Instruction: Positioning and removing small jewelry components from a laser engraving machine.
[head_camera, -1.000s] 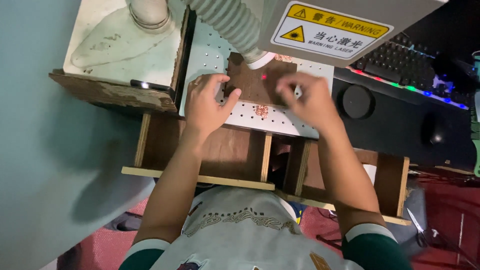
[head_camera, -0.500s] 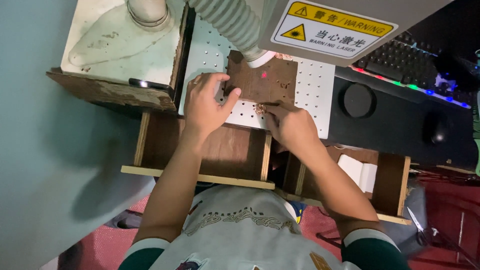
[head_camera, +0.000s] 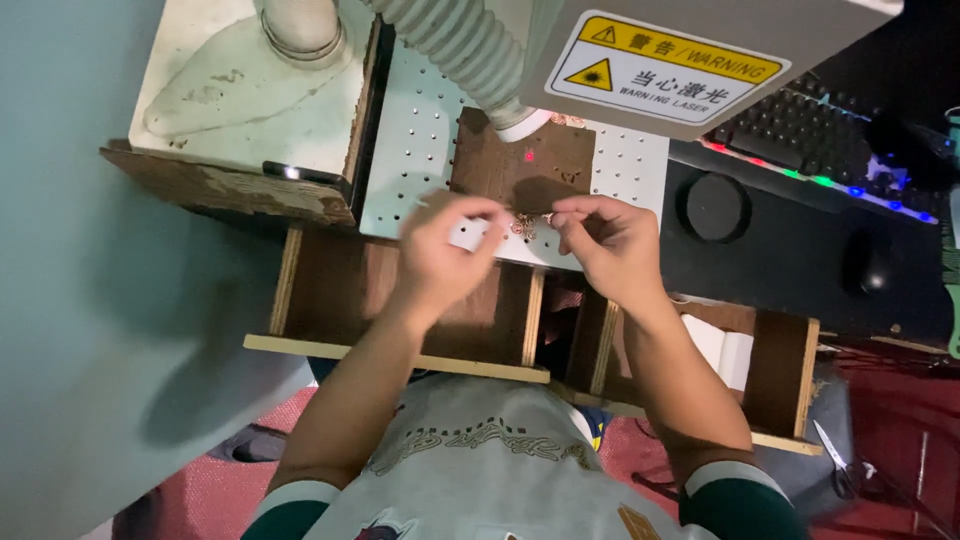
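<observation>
- The left hand (head_camera: 440, 255) and the right hand (head_camera: 610, 240) meet over the front edge of a white perforated plate (head_camera: 420, 140), fingers pinched together.
- Between them sits a small pale cut-out piece (head_camera: 523, 226); the right hand's fingertips pinch it, while the left hand's curled fingers come just beside it, and I cannot tell whether they touch it.
- A dark brown wooden board (head_camera: 520, 165) lies flat on the plate just behind the hands, with a red light dot (head_camera: 528, 155) on it.
- Below the hands, an open wooden tray (head_camera: 400, 350) with dividers: the left compartment looks bare under the arm.
- The far right compartment holds a white block (head_camera: 725, 350).
- A keyboard (head_camera: 800, 140) lies on the dark tabletop (head_camera: 780, 260) to the right.
</observation>
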